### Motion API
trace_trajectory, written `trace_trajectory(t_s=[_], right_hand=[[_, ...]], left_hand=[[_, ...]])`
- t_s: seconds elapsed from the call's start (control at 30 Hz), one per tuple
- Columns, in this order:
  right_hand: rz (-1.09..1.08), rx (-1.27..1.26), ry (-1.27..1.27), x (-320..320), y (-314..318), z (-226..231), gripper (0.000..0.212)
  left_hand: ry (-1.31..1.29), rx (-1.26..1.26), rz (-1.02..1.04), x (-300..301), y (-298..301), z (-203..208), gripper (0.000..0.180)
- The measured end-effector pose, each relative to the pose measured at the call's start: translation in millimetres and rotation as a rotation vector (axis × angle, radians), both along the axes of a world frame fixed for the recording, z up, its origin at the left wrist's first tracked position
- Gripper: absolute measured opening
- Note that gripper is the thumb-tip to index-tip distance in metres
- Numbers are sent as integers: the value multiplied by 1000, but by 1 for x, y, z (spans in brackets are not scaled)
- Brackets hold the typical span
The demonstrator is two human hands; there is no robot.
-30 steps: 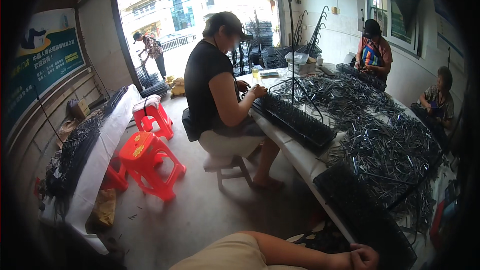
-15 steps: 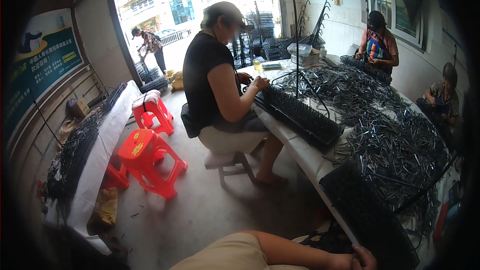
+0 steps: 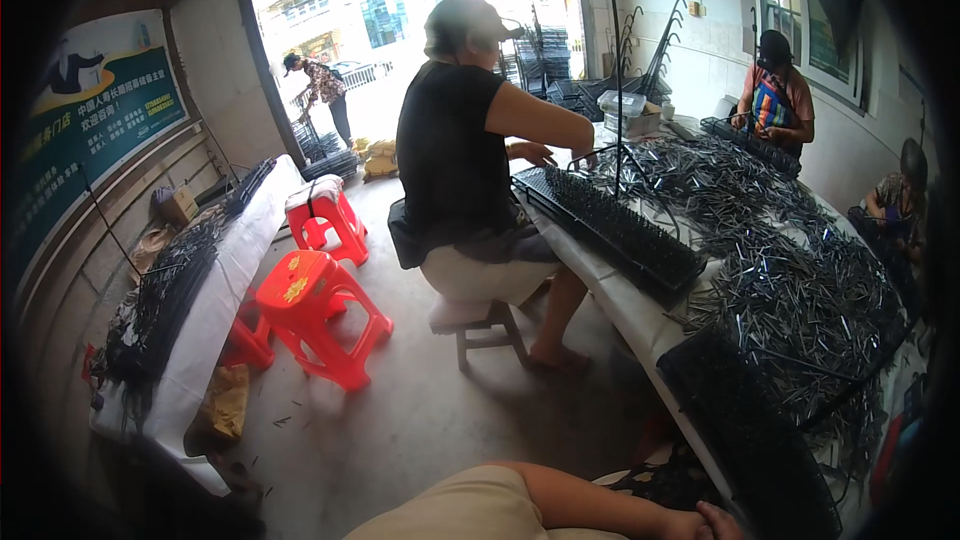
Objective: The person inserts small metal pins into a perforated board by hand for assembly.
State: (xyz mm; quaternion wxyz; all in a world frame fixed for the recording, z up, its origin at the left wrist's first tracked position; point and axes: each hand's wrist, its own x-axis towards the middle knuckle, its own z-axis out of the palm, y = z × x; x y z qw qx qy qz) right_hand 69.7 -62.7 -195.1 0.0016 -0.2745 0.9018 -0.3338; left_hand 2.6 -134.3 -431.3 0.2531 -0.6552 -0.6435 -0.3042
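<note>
own hand [image 3: 712, 522] cut off at lower edge, its fingers unseen

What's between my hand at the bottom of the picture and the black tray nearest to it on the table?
Nothing visible. The hand lies at the lower edge, close beside the near end of the black tray on the table, with no object in the gap. The frame cuts off most of the hand.

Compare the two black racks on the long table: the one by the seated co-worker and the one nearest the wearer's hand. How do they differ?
The far rack lies in front of the co-worker in black, whose hands reach toward its far end; the near rack lies just above the wearer's hand, which does not clearly touch it. The far rack shows whole; the near rack runs out of view. Both are long, black, and beside the heap of dark metal pieces.
</note>
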Motion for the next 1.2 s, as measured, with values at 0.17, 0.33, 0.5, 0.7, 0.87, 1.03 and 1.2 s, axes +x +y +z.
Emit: trace_trajectory(t_s=[0.17,0.33,0.5,0.7,0.87,1.03,1.2], right_hand=[[-72,-108,-180,-3,8,-4,38],[-83,-106,-139,-3,11,-4,37],[-70,-136,-68,0,8,0,39],[-21,-129,-187,6,4,4,43],[-5,-111,-257,3,5,3,46],[-165,-324,-300,1,16,-8,40],[-514,-949,-688,-12,48,-54,36]], left_hand=[[-296,17,-125,1,-9,11,19],[-591,44,-260,3,-11,35,19],[-562,238,-237,4,-6,56,18],[-575,214,-72,14,-16,84,19],[-587,192,77,22,-28,98,21],[-538,423,-394,5,-20,82,26],[-2139,183,-187,11,-65,180,13]])
